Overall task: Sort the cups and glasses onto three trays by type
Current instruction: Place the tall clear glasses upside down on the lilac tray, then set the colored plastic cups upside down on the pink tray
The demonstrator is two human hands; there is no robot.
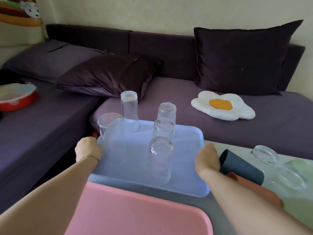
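A light blue tray [189, 145] sits in the middle of the view, with several clear glasses standing upside down on it, such as a tall one [129, 111] at the back and a ribbed one [160, 158] in front. My left hand [89, 149] grips the tray's left rim. My right hand [207, 158] grips its right rim. In front of it lies a pink tray [135, 211]. On the right a green tray [298, 200] holds a dark blue cup [242, 167], an orange cup [254, 187] and clear glasses [265, 154].
A purple corner sofa [271, 133] runs behind and to the left, with dark cushions [108, 75] and an egg-shaped pillow [221, 106] on it. A red-rimmed round tin [17, 97] lies on the left seat. The trays rest on a grey table [218, 207].
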